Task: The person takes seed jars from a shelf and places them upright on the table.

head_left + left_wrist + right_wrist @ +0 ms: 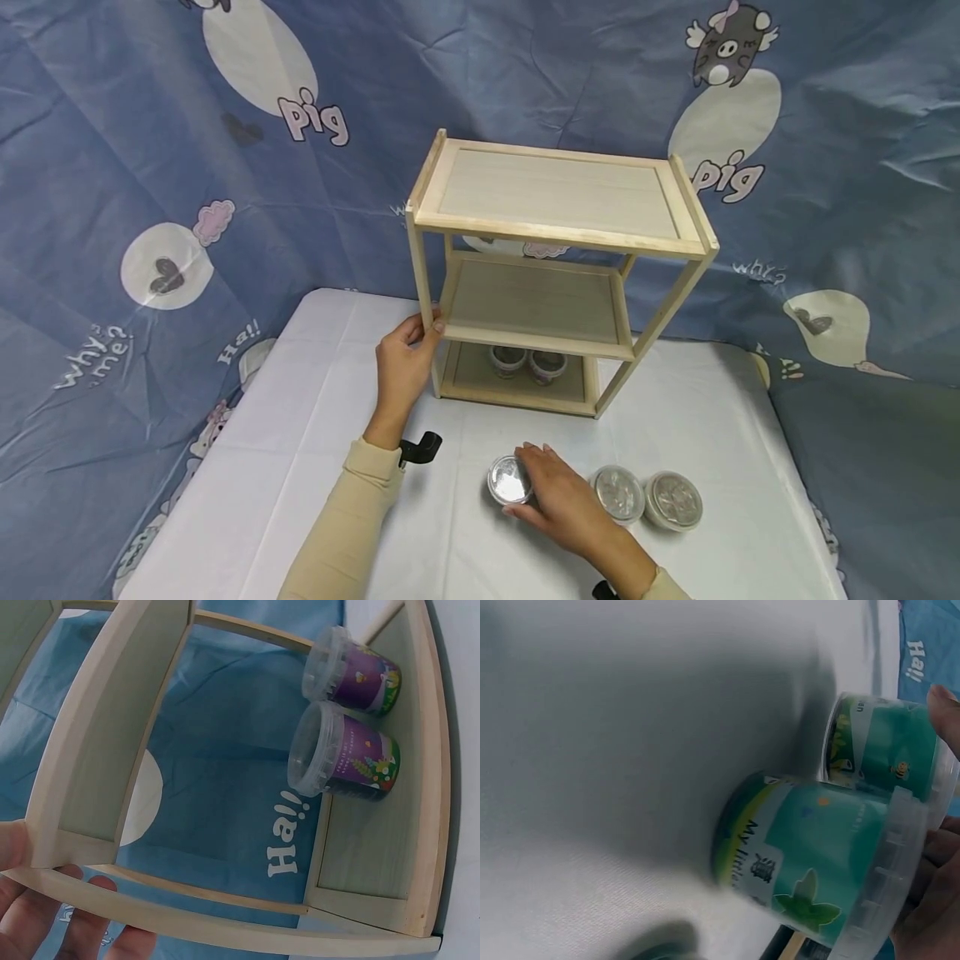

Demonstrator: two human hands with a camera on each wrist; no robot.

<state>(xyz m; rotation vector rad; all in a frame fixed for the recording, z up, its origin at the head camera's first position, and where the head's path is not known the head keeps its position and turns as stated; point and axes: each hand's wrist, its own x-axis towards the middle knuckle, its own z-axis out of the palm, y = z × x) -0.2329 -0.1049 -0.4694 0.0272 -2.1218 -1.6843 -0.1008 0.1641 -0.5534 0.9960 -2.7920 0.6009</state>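
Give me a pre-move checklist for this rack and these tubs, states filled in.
1. Left hand steadying the rack: ok, it grips the left post.
2. Right hand on a tub: ok, thumb and fingers hold its sides.
3. Held tub lifted off the table: cannot tell.
4. Bare space on the bottom shelf: ok, beside two purple-labelled tubs.
5. Other two lidded tubs shelved: not ok, both stand right of the right hand.

Left hand [84,930] grips wooden rack [112,742] | two purple-labelled tubs [356,754]: rack's bottom shelf [367,855] | blue cloth [217,727]: behind rack
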